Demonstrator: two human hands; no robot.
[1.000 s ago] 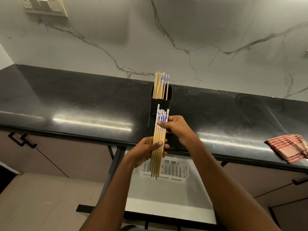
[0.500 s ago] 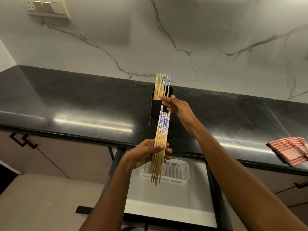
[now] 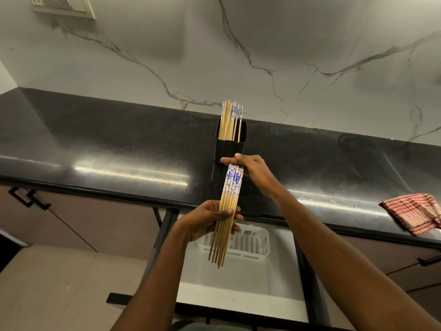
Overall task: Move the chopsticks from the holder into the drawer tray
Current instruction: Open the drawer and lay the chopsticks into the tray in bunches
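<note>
Chopsticks (image 3: 232, 187) with blue-patterned tops are gathered into a bundle held in the air, in front of the black bench (image 3: 119, 144) and over the open drawer (image 3: 238, 283). The left hand (image 3: 205, 223) wraps round the middle of the shafts, with its thumb across the front. The right hand (image 3: 253, 170) is curled over the patterned top ends with its thumb stretched out. Whether it grips them firmly or only squares them up is not plain.

The task looks partly done at best. The black holder (image 3: 229, 151) stands on the bench just behind the right hand, and a good number of leftover sticks (image 3: 230, 120) stand upright in it. The white slotted drawer tray (image 3: 253, 253) lies at the back of the drawer, below the bundle's tips. The part of it that shows has no sticks in it, so nothing appears to have been delivered yet. What remains is to lay this bundle in the tray and fetch the rest from the holder.

The left part of the tray is covered by the left hand and the bundle. The right hand hides the holder's foot. The number of sticks in either group cannot be counted. The forearms cross the front of the drawer. A red checked cloth (image 3: 415, 211) lies on the bench at the far right, reaching the picture's edge.
</note>
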